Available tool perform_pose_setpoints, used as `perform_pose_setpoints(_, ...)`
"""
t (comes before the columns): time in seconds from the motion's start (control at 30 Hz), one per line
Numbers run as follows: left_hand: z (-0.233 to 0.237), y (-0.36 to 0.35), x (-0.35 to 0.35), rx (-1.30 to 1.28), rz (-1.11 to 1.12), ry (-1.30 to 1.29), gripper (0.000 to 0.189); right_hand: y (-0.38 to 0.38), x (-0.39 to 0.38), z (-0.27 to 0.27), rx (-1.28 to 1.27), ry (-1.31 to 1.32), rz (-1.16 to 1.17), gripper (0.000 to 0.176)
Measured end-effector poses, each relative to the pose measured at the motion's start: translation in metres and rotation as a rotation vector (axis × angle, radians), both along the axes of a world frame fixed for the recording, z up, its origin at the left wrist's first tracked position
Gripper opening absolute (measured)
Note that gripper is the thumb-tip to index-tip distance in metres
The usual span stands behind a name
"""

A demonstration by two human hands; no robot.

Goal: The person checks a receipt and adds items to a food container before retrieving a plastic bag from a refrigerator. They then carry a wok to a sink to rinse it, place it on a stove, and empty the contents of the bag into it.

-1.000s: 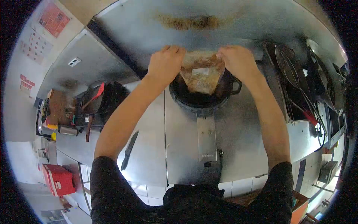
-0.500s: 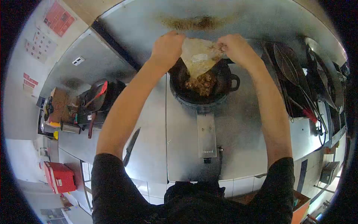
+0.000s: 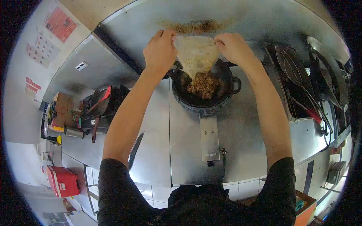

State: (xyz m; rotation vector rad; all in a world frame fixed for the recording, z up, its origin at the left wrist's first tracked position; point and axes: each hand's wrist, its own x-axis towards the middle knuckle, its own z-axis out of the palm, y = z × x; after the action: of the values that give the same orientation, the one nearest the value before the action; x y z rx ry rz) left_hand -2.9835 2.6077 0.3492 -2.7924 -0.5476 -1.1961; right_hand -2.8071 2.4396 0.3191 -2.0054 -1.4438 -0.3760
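A clear plastic bag (image 3: pixel 197 52), smeared inside with yellowish residue, is stretched between my two hands above a black wok (image 3: pixel 181 98). My left hand (image 3: pixel 160 51) pinches its upper left corner, and my right hand (image 3: pixel 233 47) grips the upper right corner. The bag's narrow lower end points down into the wok. A heap of brown chopped food (image 3: pixel 204 86) lies in the middle of the wok, just below the bag. The wok has loop handles and sits on a burner with a metal front panel (image 3: pixel 209 139).
A knife (image 3: pixel 135 150) lies on the steel counter (image 3: pixel 154 150) near my left forearm. Further left are a pan with a red utensil (image 3: pixel 101 101) and a cardboard box (image 3: pixel 62 107). On the right stand a dark tray with a wire strainer (image 3: pixel 289 67) and large pans (image 3: pixel 328 75).
My left hand has moved left and the bag is spread wider and flatter. More brown food shows in the wok. The view has shifted slightly.
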Motion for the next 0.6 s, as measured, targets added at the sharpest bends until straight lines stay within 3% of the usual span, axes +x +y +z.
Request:
perform_pose_setpoints(0.13,-0.001,0.005,0.002,-0.040,0.022,-0.101,0.011,-0.001,-0.007,0.014,0.040,0.151,-0.003,0.022)
perform_pose_setpoints(0.2,0.001,0.007,0.003,-0.229,-0.077,-0.073,0.014,0.002,-0.015,0.022,0.051,0.677,0.025,0.036)
perform_pose_setpoints(0.33,-0.010,0.007,0.012,-0.464,-0.191,-0.049,0.016,0.014,-0.031,0.020,0.036,0.700,0.078,0.044)
perform_pose_setpoints(0.4,-0.018,0.004,0.015,-0.506,-0.263,0.017,0.017,0.027,-0.036,0.006,0.055,0.254,0.033,0.062)
perform_pose_setpoints(0.5,-0.037,-0.001,0.026,-0.702,-0.375,0.041,0.016,0.036,-0.056,-0.002,-0.107,0.298,-0.044,0.064)
perform_pose_setpoints(0.6,-0.035,-0.019,0.021,-0.562,-0.355,0.066,0.017,0.050,-0.055,-0.028,-0.085,0.220,-0.057,0.069)
